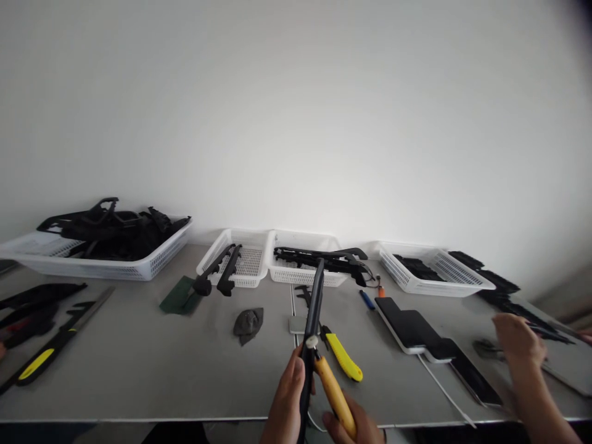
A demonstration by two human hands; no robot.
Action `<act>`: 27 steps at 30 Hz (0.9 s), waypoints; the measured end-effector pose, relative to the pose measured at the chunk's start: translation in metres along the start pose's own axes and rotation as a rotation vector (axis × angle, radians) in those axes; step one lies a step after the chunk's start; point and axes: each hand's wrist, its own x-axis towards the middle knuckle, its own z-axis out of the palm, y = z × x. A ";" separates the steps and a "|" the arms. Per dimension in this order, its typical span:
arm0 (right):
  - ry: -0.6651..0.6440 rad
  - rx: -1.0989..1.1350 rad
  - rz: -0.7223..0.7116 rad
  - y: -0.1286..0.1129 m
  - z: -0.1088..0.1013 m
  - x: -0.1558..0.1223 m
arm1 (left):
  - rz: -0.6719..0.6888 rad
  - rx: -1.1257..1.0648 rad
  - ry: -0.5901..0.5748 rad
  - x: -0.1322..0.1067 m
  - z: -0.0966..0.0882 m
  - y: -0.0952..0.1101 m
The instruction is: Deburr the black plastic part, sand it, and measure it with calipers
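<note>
My left hand (285, 398) is closed around the lower end of a long black plastic strip (315, 302), which stands nearly upright over the table's front edge. My right hand (356, 427) grips the orange-yellow handle of a hand tool (333, 393). The tool's head meets the strip near a small white spot at mid-height. Both hands are cut off by the bottom of the frame.
On the grey table (139, 364) lie a yellow-handled tool (345, 357), a grey cloth (248, 323), a green pad (178, 296), a file (50, 351) and a black-and-white device (414, 330). White baskets (240, 259) of black parts line the wall. Another person's hand (518, 339) reaches in at the right.
</note>
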 end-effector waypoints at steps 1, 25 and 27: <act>-0.012 0.006 -0.002 -0.003 0.006 0.002 | 0.012 0.031 -0.009 -0.002 0.000 0.001; 0.002 0.188 0.219 -0.057 0.016 0.058 | 0.027 0.137 -0.057 -0.022 -0.011 0.004; -0.001 0.199 0.225 -0.059 0.014 0.059 | 0.022 0.119 -0.087 -0.021 -0.014 0.003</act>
